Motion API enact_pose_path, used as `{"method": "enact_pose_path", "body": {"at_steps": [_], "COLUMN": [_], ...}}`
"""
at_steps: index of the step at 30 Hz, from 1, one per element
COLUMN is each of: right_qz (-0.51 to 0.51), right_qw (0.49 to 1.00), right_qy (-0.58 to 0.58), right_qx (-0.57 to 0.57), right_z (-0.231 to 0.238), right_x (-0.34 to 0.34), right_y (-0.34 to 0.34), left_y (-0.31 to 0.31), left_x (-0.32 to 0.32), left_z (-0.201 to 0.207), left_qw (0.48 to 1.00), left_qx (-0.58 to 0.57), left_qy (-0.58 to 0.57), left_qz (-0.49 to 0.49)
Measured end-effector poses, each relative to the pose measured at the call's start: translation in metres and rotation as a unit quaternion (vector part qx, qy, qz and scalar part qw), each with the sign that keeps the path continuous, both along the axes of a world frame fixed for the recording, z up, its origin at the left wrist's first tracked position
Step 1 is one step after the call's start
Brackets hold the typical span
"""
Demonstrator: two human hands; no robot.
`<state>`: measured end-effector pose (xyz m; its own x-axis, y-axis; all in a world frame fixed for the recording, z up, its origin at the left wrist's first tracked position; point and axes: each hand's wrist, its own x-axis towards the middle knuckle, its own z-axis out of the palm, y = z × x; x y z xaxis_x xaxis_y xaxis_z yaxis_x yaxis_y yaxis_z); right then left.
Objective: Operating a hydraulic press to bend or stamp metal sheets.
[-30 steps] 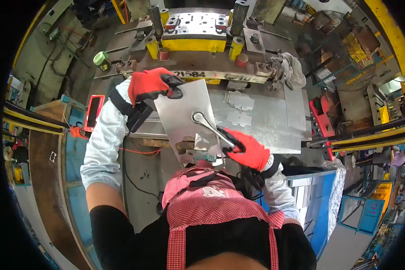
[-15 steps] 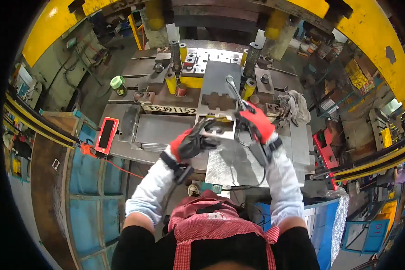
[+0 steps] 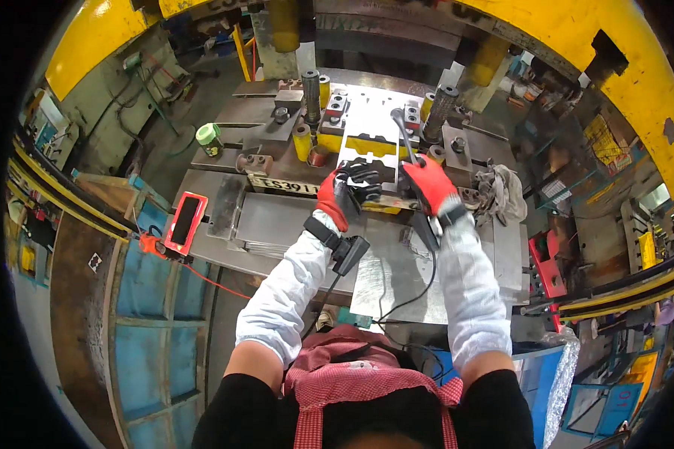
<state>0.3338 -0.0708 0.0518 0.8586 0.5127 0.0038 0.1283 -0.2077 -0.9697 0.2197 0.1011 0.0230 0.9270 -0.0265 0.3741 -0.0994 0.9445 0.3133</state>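
Observation:
A bright metal sheet (image 3: 373,120) with cutouts near its close end lies over the die block of the press, glaring in the light. My left hand (image 3: 350,191), in a red and black glove, is closed at the sheet's near left edge. Its fingertips partly hide the grip. My right hand (image 3: 429,183), gloved alike, is wrapped round a slim rod tool (image 3: 406,136). The tool's rounded head reaches the sheet's right side; whether it touches cannot be made out. Dark devices with cables are strapped to both wrists.
Dark guide posts (image 3: 311,97) and yellow cylinders (image 3: 302,142) flank the die. Stacked sheets (image 3: 273,224) lie left of my hands, a bare metal plate (image 3: 389,288) nearer me. A red-framed phone-like device (image 3: 186,222), green-lidded jar (image 3: 209,139) and grey rag (image 3: 500,196) sit around.
Both hands have moved forward and the metal sheet has gone with them, from a tilted pose in front of the die to lying over it. The rod tool has moved along beside it.

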Motion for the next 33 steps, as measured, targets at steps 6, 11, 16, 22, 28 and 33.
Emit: {"method": "enact_pose_path", "body": {"at_steps": [6, 11, 16, 22, 28, 33], "right_qz": [-0.017, -0.134, -0.124, -0.187, -0.187, -0.239], "right_qw": [0.989, 0.929, 0.99, 0.966, 0.93, 0.862], "right_qy": [0.139, 0.311, 0.057, 0.103, 0.205, 0.322], "right_qx": [0.052, 0.152, 0.021, 0.145, 0.241, 0.312], "right_z": [-0.024, -0.069, -0.139, -0.175, -0.204, -0.183], "right_x": [-0.127, -0.18, -0.188, -0.181, -0.174, -0.179], "right_y": [-0.099, -0.19, -0.263, -0.26, -0.273, -0.263], "left_y": [0.01, 0.002, 0.009, -0.001, -0.011, -0.008], "left_x": [-0.014, -0.015, -0.019, -0.015, -0.01, -0.005], "left_z": [-0.005, -0.002, -0.007, -0.007, -0.004, -0.005], "left_qw": [0.984, 0.988, 0.98, 0.983, 0.961, 0.95], "left_qx": [0.06, 0.036, 0.084, 0.066, 0.086, 0.074], "left_qy": [0.136, 0.117, 0.178, 0.133, 0.192, 0.236], "left_qz": [0.095, 0.096, 0.024, 0.109, 0.18, 0.192]}}
